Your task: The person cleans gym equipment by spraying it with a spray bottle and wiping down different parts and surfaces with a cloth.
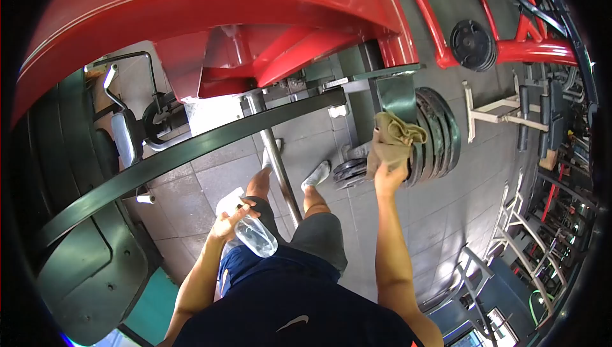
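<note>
My left hand is closed around the neck of a clear spray bottle with a white top, held tilted in front of my lap. My right hand reaches forward and grips a bunched tan cloth. The cloth overlaps the dark green metal end of a gym machine, right beside a stack of weight plates. A long dark green bar of the machine crosses between my arms and the red frame.
A thick red machine frame arches overhead. A steel post stands by my legs. Black padding lies at left. More plates hang on a red rack, and a pale bench frame stands right on the grey tiled floor.
</note>
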`<control>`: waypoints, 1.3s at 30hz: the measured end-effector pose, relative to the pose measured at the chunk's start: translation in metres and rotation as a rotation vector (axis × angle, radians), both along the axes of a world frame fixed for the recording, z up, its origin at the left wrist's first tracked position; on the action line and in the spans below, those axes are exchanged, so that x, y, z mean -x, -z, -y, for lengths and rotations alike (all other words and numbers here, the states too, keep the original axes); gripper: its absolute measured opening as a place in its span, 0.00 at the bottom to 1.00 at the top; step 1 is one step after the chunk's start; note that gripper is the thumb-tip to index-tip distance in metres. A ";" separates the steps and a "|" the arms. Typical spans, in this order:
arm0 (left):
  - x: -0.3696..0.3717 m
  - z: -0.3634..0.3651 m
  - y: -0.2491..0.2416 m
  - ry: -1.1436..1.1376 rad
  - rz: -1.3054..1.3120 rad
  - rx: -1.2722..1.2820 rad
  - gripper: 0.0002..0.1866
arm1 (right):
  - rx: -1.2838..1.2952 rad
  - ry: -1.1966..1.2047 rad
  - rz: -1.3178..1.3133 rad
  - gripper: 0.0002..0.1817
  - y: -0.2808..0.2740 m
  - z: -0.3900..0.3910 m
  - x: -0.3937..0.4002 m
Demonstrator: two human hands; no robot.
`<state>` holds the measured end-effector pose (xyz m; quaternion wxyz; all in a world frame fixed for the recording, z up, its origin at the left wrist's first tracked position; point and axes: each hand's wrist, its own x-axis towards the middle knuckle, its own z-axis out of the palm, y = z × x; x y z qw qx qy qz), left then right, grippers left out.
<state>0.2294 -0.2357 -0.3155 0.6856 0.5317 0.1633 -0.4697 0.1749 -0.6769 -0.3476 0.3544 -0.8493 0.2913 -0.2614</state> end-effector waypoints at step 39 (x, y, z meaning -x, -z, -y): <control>0.091 0.232 0.085 0.182 1.138 -0.068 0.11 | 0.741 -1.273 -0.391 0.29 -0.068 0.078 -0.056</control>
